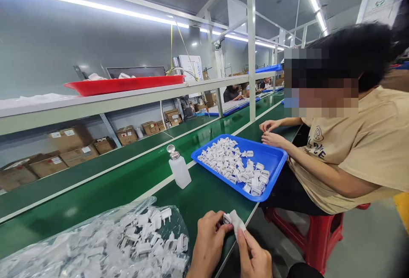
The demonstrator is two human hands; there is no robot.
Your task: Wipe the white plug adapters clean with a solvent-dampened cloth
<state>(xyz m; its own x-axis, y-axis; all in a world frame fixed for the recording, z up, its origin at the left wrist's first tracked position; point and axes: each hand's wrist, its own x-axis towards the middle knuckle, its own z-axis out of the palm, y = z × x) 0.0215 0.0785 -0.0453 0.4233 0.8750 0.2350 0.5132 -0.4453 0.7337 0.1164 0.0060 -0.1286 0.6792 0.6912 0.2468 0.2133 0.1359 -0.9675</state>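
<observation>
Near the front edge of the green workbench, my left hand point(209, 239) pinches a small white plastic part point(226, 218) between thumb and fingers. My right hand point(255, 254) grips a white cloth or wipe point(237, 222), which touches the part. To the left lies a clear plastic bag point(79, 244) spread open, full of similar white plastic parts point(147, 235). Beyond my hands a blue tray point(277, 167) holds many more of these white pieces point(230, 163). A white pump bottle point(180, 171) with a metal top stands upright between bag and tray.
A co-worker in a tan shirt point(367, 141) sits at the right on a red stool point(319, 239), hands above the tray's far side. A green conveyor belt point(111, 188) runs along the left. On the raised shelf point(153, 91) rests a red tray point(134, 84). Cardboard boxes point(78, 154) stand behind.
</observation>
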